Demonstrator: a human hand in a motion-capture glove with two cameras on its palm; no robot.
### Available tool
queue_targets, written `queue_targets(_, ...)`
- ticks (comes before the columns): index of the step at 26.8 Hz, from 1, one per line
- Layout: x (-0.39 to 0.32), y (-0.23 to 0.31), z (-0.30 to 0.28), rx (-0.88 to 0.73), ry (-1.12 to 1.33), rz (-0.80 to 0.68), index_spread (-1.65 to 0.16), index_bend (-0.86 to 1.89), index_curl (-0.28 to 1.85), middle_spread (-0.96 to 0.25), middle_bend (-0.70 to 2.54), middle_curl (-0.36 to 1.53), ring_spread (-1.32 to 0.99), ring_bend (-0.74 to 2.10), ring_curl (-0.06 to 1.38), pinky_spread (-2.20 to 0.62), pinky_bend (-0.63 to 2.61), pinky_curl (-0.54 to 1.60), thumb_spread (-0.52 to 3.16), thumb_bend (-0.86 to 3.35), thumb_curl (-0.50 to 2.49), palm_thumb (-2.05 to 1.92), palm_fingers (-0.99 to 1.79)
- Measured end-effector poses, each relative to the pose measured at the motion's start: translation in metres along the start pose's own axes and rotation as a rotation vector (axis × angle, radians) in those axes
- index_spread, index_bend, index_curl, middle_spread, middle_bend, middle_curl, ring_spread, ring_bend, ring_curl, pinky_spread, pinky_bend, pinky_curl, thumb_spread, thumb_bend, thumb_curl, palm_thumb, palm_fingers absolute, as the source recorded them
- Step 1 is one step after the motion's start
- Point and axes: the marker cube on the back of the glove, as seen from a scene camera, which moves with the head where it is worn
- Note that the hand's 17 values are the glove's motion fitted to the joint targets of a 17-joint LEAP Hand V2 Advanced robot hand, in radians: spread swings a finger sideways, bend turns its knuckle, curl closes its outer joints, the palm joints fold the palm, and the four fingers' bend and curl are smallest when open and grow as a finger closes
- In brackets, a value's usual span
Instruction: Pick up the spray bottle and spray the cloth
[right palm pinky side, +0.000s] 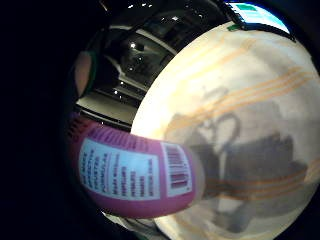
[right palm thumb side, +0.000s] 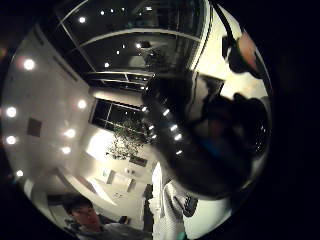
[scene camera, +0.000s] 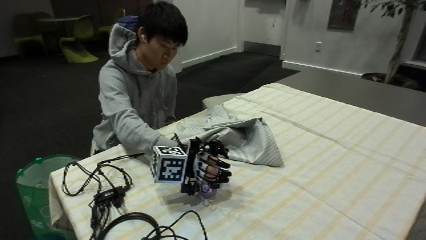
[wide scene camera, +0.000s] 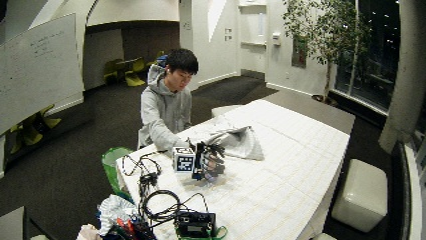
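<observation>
Spray bottle (scene camera: 208, 189), pink-purple with a white label and barcode, is sitting low and left of centre in the outside view, almost hidden inside the gloved right hand (scene camera: 208, 170); the little-finger palm view is showing its body (right palm pinky side: 135, 177) close against the palm, above the striped tablecloth (scene camera: 319, 165). The hand's fingers are curling round the bottle, so the grip is reading as closed on it. Whether the base is resting on the tablecloth or is just clear of it cannot be told. Moving right, the cloth (scene camera: 249, 140), a grey striped piece, is lying bunched on the tablecloth near the frame's centre, just beyond the hand and not touching it. The bare hand is not showing clearly. Judgement: the pick-up step is in hand, with spraying not yet begun. The next move is calling for the nozzle to be turned toward the cloth and a finger placed on the trigger; the nozzle's present direction cannot be made out, so aim is needing a check first.
</observation>
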Motion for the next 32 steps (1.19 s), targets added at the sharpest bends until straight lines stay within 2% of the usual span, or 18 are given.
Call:
queue_targets(9, -0.003, -0.016, 0.01, -0.017, 0.082, -0.023, -0.19, 0.33, 0.35, -0.06, 0.36, 0.43, -0.1, 0.5, 0.36, 0.0, 0.32, 0.33, 0.77, -0.02, 0.59, 0.99, 1.25)
queue_targets(16, -0.013, -0.031, 0.022, -0.085, 0.201, -0.109, -0.16, 0.38, 0.41, -0.09, 0.4, 0.46, -0.14, 0.57, 0.41, -0.15, 0.35, 0.36, 0.52, -0.04, 0.64, 0.99, 1.41)
queue_targets(25, -0.092, -0.018, 0.038, -0.486, 0.424, -0.273, -0.13, 0.44, 0.46, -0.1, 0.48, 0.49, -0.15, 0.6, 0.44, -0.21, 0.36, 0.38, 0.33, -0.03, 0.68, 0.97, 1.43)
queue_targets(32, -0.19, 0.055, 0.06, -0.811, 0.687, -0.457, -0.12, 0.46, 0.49, -0.11, 0.5, 0.5, -0.16, 0.61, 0.45, -0.23, 0.38, 0.39, 0.24, -0.03, 0.7, 0.95, 1.42)
